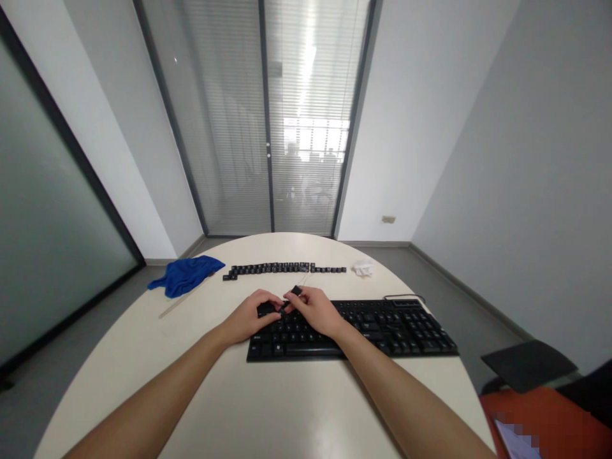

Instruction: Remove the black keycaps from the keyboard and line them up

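Over the left part of a black keyboard [382,328], my two hands meet with their fingertips close together. My right hand [315,309] is closed on a small black keycap puller [296,291], from which thin wires seem to stick out toward the far side. My left hand [253,315] is closed too, thumb and forefinger pinching near a dark bit between the hands that is too small to name. Beyond the hands, loose black keycaps [272,268] are laid out in rows on the white table [229,401].
A blue cloth [189,275] lies at the table's left edge, with a thin pale stick [184,301] beside it. Crumpled white tissue [362,268] sits at the far right. The keyboard's cable [404,296] curls behind it. An orange chair [545,421] stands at right.
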Tool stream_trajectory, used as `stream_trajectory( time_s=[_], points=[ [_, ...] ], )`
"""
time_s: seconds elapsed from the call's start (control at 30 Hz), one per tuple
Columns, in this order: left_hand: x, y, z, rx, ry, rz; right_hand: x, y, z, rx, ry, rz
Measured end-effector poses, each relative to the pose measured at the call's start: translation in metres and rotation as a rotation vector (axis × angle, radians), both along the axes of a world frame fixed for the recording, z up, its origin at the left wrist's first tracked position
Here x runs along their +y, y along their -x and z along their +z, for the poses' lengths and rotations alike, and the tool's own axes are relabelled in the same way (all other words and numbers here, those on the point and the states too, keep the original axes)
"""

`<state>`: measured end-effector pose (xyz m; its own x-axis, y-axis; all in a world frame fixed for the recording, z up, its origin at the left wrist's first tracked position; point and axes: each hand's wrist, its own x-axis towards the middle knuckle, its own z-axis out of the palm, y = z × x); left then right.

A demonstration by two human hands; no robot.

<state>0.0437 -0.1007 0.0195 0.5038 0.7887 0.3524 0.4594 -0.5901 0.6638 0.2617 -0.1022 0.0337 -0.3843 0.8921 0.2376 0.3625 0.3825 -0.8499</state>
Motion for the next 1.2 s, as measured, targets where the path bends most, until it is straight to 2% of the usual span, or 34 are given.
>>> stream_trajectory(
  time_s=[0.13,0.33,0.67,0.77,0.83,0.9,0.97,1.03,1.1,1.2],
  points=[
    [0.001,0.000,0.001,-0.002,-0.061,-0.019,-0.001,0.001,0.002,0.048,0.032,-0.002],
    [-0.003,-0.002,0.013,0.111,-0.182,-0.084,0.000,-0.001,0.001,0.100,0.060,-0.020],
    [-0.009,-0.005,0.022,0.198,-0.210,-0.132,0.000,0.001,0.002,0.124,0.060,-0.013],
    [-0.009,-0.009,0.033,0.179,-0.230,-0.156,0.001,0.001,0.002,0.111,0.049,-0.046],
    [-0.007,-0.011,0.049,0.145,-0.269,-0.138,0.001,0.001,0.002,0.104,0.043,-0.045],
    [-0.003,-0.013,0.069,0.058,-0.345,-0.044,0.000,0.001,0.003,0.093,0.042,-0.038],
    [0.002,-0.012,0.088,-0.057,-0.411,0.104,-0.001,0.001,0.004,0.082,0.044,-0.039],
    [0.009,-0.006,0.101,-0.136,-0.452,0.259,-0.001,0.002,0.004,0.070,0.040,-0.044],
    [0.017,0.004,0.103,-0.173,-0.491,0.374,-0.001,0.002,0.004,0.060,0.033,-0.045],
    [0.033,0.022,0.088,-0.121,-0.531,0.500,0.000,0.002,0.005,0.048,0.028,-0.049]
  ],
)
